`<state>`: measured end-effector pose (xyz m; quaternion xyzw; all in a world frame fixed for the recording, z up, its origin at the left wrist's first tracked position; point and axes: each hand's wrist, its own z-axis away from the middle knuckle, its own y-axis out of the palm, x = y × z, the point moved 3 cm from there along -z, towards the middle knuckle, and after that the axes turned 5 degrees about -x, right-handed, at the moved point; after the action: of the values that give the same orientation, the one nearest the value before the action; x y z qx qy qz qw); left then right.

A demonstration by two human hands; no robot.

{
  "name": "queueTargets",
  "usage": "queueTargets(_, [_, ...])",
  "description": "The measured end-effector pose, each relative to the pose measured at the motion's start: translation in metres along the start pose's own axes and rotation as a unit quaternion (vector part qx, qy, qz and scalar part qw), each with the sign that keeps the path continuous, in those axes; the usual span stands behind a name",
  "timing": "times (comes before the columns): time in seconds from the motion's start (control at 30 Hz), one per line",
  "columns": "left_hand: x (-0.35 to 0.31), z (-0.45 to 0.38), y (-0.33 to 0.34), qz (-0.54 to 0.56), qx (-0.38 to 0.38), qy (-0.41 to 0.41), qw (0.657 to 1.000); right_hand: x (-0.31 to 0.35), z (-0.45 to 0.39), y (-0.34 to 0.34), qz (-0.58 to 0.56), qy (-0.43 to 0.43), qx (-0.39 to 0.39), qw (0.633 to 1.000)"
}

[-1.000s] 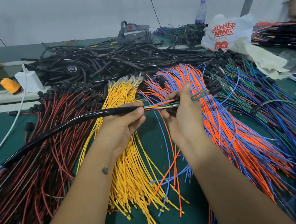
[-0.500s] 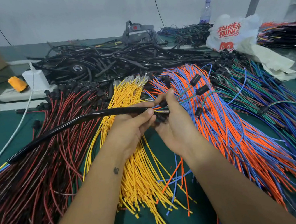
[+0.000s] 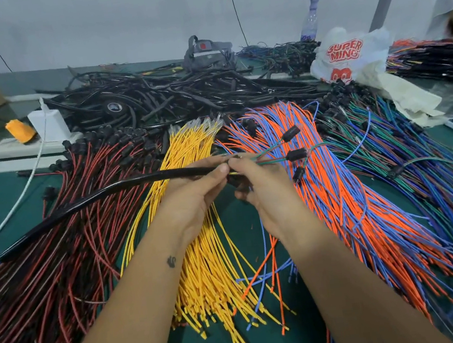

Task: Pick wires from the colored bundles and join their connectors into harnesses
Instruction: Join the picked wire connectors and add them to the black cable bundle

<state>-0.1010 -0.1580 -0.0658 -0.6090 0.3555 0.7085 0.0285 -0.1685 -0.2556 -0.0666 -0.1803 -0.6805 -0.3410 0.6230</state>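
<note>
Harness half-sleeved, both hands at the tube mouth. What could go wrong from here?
1. The black connectors dangle just over the orange and blue bundle; they could snag loose wires there.
2. The left hand and right hand only pinch at the black sleeve mouth; wires may slip back inside.

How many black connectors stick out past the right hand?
3: upper connector, middle connector, lower connector, all on wires fanning rightward from the right hand. More may be hidden in the hand.

Bare green mat at 6 o'clock between yellow bundle and orange-blue bundle, black cable heap blocking 12 o'clock
</note>
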Motion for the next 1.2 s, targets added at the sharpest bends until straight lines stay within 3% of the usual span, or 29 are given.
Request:
queueTargets(0.17, [0.003,-0.003,-0.002,0.0,-0.009,-0.015,1.0,-0.003,0.001,0.001,0.01,0.012,0.013,1.0])
queueTargets(0.3, [0.001,-0.006,-0.006,0.082,-0.037,-0.015,0.996,-0.002,0.003,0.007,-0.109,0.047,0.03,0.992])
queueTargets(0.43, [-0.001,-0.009,-0.009,0.144,-0.062,-0.012,0.988,0.004,0.002,-0.004,-0.195,0.051,-0.02,0.979])
queueTargets(0.57, [-0.003,-0.01,-0.011,0.168,-0.103,-0.003,0.98,0.01,0.005,-0.011,-0.096,-0.041,-0.086,0.991])
queueTargets(0.67, [-0.002,-0.009,-0.011,0.12,-0.103,0.022,0.987,0.01,0.01,-0.001,-0.002,-0.128,-0.056,0.99])
queueTargets(0.77, [0.0,-0.009,-0.009,0.074,-0.083,0.039,0.993,0.01,0.013,0.003,0.025,-0.176,-0.054,0.983])
queueTargets(0.97, [0.001,-0.008,-0.008,0.069,-0.067,0.031,0.995,0.009,0.008,0.001,0.05,-0.188,-0.075,0.978])
queueTargets(1.2, [-0.004,-0.002,-0.007,0.017,-0.032,0.099,0.994,0.01,0.009,-0.003,0.099,-0.26,-0.111,0.954])
